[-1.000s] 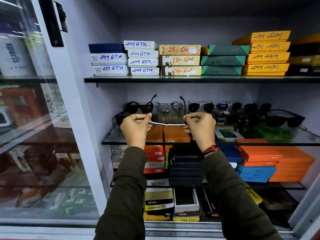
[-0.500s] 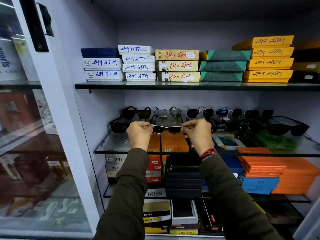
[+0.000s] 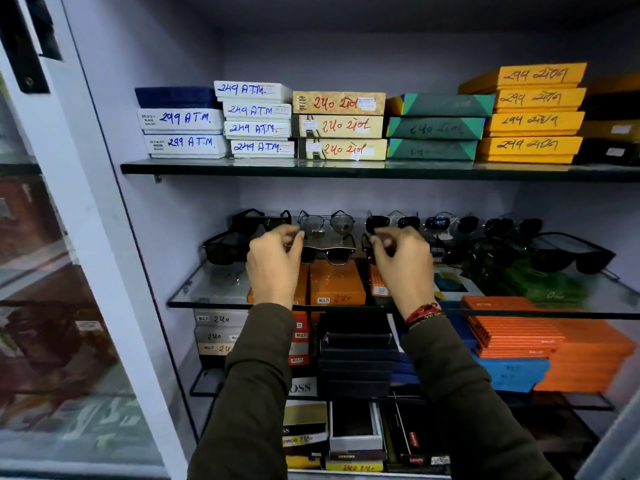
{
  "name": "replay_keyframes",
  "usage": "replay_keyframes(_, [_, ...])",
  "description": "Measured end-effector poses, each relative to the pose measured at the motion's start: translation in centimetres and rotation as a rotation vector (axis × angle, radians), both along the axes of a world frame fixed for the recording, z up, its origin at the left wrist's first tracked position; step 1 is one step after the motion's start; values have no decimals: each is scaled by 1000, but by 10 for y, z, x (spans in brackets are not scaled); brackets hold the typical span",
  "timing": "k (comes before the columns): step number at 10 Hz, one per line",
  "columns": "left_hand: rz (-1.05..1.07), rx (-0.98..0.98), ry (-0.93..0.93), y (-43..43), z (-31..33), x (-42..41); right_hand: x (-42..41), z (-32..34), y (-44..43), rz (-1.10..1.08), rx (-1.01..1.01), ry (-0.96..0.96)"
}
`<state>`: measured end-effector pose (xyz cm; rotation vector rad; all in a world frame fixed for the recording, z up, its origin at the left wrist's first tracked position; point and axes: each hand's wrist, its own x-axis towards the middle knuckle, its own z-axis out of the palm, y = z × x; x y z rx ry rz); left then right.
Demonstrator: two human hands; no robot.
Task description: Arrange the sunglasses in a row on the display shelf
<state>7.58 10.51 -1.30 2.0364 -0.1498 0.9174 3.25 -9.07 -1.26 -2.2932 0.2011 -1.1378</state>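
Now sunglasses (image 3: 325,254) down, fingers (image 3: 294,233) loosened.

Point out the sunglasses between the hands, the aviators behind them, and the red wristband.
sunglasses (image 3: 338,255): head view, right lens.
aviators (image 3: 341,223): head view, right lens.
red wristband (image 3: 423,311): head view, band on right wrist.

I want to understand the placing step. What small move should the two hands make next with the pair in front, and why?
Probably draw both hands back. The dark browline sunglasses with the pale bridge already seem to rest on the glass display shelf, in the front row beside the black square sunglasses. The left hand and right hand show spread fingers, so their grip looks loosened.
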Motion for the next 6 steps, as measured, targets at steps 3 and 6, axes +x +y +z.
replay_keyframes(3, [-120, 690, 239, -44, -13, -14, -13, -16, -30, -31, -257, 473])
replay_keyframes(6, [-147, 678, 254, -45, -1, -20, -16, -4, -43, 55, -218, 480])
